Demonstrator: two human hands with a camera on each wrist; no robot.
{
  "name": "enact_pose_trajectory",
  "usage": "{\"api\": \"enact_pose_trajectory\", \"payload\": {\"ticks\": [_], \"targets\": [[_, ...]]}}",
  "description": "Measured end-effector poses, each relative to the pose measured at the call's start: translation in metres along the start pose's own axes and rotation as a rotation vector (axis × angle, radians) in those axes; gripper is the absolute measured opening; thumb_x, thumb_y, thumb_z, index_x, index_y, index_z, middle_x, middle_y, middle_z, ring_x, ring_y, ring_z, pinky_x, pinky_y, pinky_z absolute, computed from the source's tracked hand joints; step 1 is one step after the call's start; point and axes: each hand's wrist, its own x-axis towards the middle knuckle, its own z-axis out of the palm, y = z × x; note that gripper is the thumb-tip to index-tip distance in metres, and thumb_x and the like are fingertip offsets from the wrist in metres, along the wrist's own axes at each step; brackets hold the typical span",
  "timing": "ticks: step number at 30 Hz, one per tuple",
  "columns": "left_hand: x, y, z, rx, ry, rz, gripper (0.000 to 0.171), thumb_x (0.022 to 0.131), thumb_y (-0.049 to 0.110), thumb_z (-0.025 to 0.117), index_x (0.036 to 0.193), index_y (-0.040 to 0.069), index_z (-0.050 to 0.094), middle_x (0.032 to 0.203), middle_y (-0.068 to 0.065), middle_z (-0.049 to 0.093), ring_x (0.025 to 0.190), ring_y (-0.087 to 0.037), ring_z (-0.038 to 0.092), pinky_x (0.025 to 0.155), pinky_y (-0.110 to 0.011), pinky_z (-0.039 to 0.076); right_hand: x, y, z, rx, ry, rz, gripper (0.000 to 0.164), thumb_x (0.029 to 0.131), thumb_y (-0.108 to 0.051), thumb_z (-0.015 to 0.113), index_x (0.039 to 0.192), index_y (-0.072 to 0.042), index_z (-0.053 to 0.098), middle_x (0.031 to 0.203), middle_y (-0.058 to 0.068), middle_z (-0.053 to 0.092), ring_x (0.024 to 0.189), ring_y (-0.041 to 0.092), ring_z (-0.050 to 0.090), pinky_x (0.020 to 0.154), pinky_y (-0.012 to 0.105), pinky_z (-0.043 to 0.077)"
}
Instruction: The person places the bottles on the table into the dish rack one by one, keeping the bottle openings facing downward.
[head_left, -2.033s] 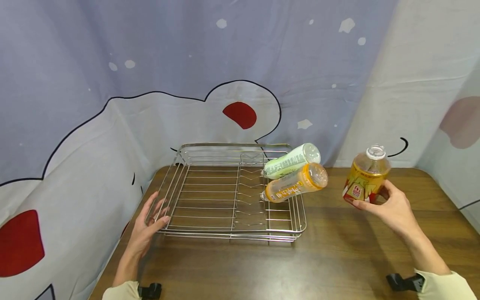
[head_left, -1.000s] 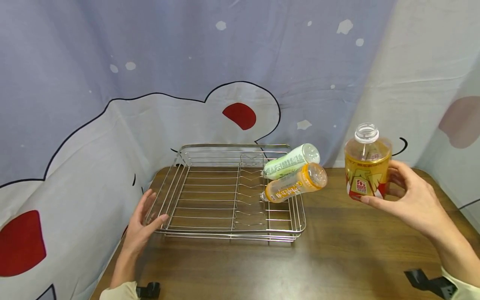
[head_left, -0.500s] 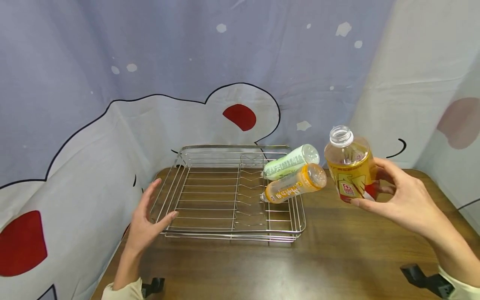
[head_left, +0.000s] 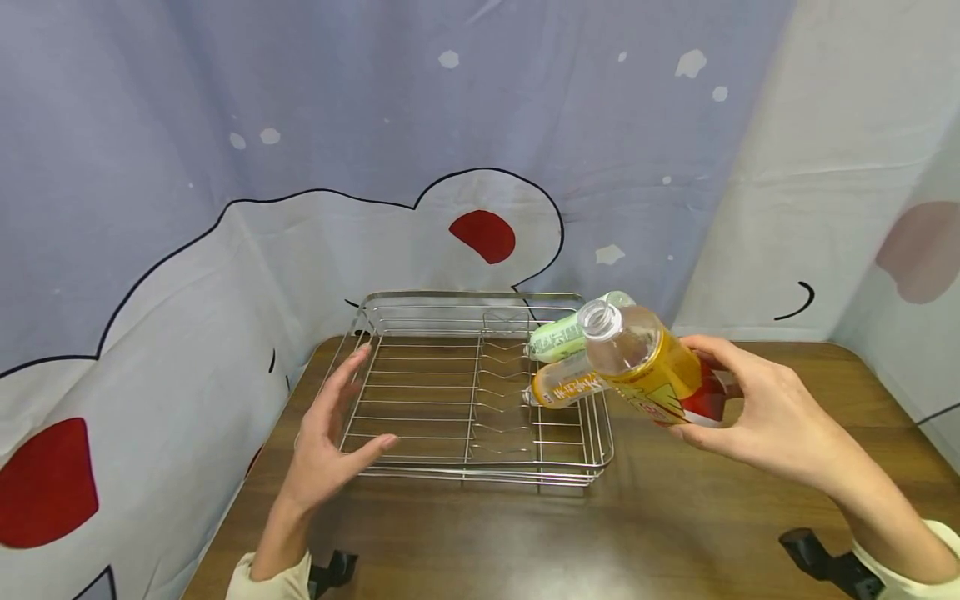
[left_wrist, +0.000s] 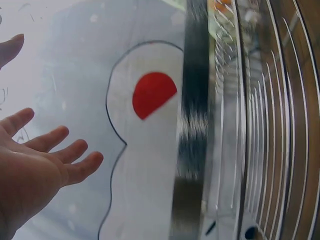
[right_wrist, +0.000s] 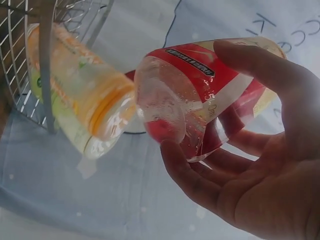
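Note:
My right hand (head_left: 757, 417) grips the base end of a capless plastic bottle (head_left: 648, 362) with a yellow and red label. The bottle tilts, its open mouth pointing up and left over the right side of the wire dish rack (head_left: 420, 392). In the right wrist view my fingers curl round the red part of that bottle (right_wrist: 205, 95). My left hand (head_left: 330, 442), fingers spread and holding nothing, hovers at the rack's front left corner; the left wrist view shows the hand (left_wrist: 40, 160) beside the metal rim (left_wrist: 192, 115).
A green bottle (head_left: 558, 336) and an orange-labelled bottle (head_left: 570, 379) lean neck-down in the rack's right part, partly hidden behind the held bottle. The rack stands on a wooden table (head_left: 480, 533). A patterned curtain (head_left: 300, 108) hangs behind and along the sides.
My right hand has lifted the bottle, carried it left toward the rack and tipped its mouth leftward. My left hand has let go of the rack's left side and moved right.

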Motion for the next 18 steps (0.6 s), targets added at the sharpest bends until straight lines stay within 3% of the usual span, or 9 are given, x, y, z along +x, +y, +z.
{"api": "enact_pose_trajectory", "payload": {"ticks": [4, 7, 18], "targets": [[0.004, 0.005, 0.013, -0.033, -0.031, 0.056, 0.089, 0.081, 0.019, 0.084, 0.145, -0.014, 0.032, 0.153, -0.027, 0.033, 0.143, -0.033, 0.028, 0.112, -0.032, 0.031, 0.003, -0.008, 0.003, -0.026, -0.013, -0.045, 0.082, 0.055, -0.014, 0.096, 0.128, -0.016, 0.058, 0.104, -0.007, 0.066, 0.08, 0.006, 0.059, 0.068, 0.023, 0.052], [0.007, 0.009, 0.024, -0.039, -0.045, 0.083, 0.09, 0.084, 0.031, 0.081, 0.145, -0.015, 0.032, 0.152, -0.027, 0.033, 0.142, -0.034, 0.03, 0.112, -0.033, 0.032, 0.005, -0.014, 0.005, -0.026, -0.028, -0.061, 0.082, 0.055, -0.014, 0.096, 0.128, -0.015, 0.058, 0.108, -0.005, 0.066, 0.082, 0.007, 0.059, 0.068, 0.027, 0.053], [0.019, 0.022, 0.048, -0.1, -0.111, 0.117, 0.09, 0.081, 0.025, 0.083, 0.144, -0.015, 0.033, 0.154, -0.026, 0.031, 0.142, -0.039, 0.029, 0.11, -0.036, 0.035, 0.008, -0.025, 0.018, -0.013, -0.062, -0.114, 0.079, 0.057, -0.015, 0.094, 0.128, -0.011, 0.058, 0.117, 0.001, 0.065, 0.091, 0.013, 0.062, 0.073, 0.033, 0.056]]}}
